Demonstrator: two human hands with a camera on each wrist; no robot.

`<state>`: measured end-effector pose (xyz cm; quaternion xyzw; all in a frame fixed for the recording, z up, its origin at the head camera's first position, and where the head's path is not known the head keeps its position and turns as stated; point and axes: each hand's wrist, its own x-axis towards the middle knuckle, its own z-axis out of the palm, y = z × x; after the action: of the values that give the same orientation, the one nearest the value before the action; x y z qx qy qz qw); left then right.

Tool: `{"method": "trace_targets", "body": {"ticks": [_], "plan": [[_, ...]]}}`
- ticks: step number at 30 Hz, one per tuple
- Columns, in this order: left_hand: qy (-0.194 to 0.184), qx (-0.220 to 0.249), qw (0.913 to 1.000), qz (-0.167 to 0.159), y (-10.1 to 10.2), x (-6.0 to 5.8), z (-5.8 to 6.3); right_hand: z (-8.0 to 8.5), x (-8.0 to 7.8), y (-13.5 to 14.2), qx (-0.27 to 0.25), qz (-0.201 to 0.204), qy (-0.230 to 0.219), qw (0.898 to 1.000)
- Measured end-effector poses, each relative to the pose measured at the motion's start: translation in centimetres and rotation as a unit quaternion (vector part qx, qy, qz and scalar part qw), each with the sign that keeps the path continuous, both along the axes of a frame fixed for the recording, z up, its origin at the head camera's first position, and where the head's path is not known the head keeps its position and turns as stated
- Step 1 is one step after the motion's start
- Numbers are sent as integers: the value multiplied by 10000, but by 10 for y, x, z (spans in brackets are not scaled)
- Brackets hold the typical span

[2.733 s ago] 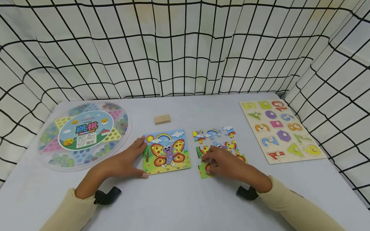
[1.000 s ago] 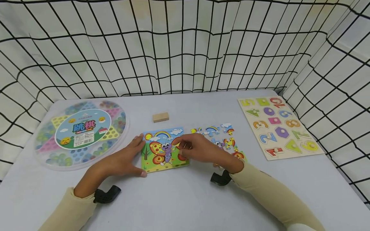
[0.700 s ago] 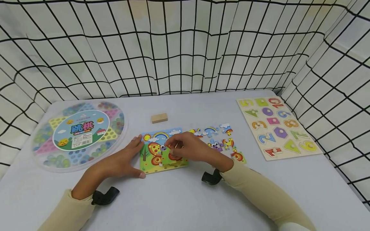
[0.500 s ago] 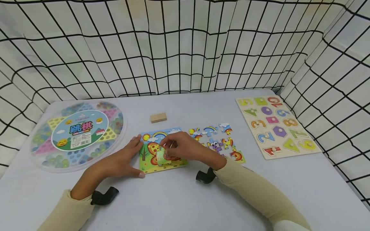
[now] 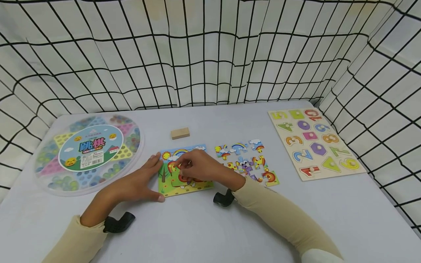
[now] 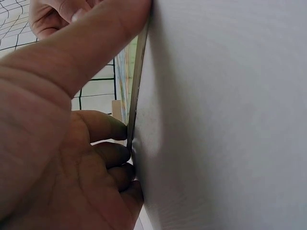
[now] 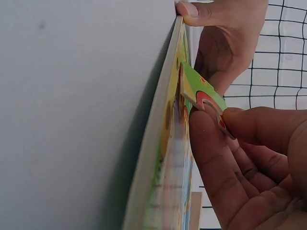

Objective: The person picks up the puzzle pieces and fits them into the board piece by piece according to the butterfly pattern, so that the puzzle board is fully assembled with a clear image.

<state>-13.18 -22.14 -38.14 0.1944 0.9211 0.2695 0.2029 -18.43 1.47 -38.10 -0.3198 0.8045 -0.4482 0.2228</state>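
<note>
Pinch grip on one puzzle piece (image 7: 204, 88): right hand (image 5: 198, 166) has it between thumb and index finger, green with a red-orange curve, tilted over the butterfly board (image 5: 164, 190). Piece sits toward 8 o'clock of the board's centre in the head view; cannot tell if its lower edge touches the picture. Right forearm comes in from about 4 o'clock.

Left hand (image 5: 139, 184) is at the board's 9 o'clock edge, fingertips against that side, thumb at the 7 o'clock corner; spread, not clenched, touching the board only. Board lies flat on the white tabletop (image 5: 184, 233).

Loose pieces (image 5: 245, 166) at 3 o'clock from the board, laid out near it; top row shows sun, rainbow and cloud, some lower ones partly hidden by the right wrist. Wooden block (image 5: 180, 133) at 12 o'clock, just beyond the board. Round marble game case (image 5: 90, 148) at 9 o'clock. Number board (image 5: 317, 160) with knobbed digits and shapes between 2 and 3 o'clock, well apart. Black grid netting (image 5: 187, 37) backs the table.
</note>
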Motion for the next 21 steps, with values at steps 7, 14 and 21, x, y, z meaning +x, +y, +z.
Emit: {"method": "trace_targets", "body": {"ticks": [7,14,21], "plan": [[-23,107,9999,24,-1,1,-3,-1,4,-8,221,72,140,9996],[12,176,9998,4,-4,3,-3,3,11,-17,737,-44,719,9947],[-42,158,9999,-40,-4,2,-1,4,11,-22,1094,-23,1150,9873]]}}
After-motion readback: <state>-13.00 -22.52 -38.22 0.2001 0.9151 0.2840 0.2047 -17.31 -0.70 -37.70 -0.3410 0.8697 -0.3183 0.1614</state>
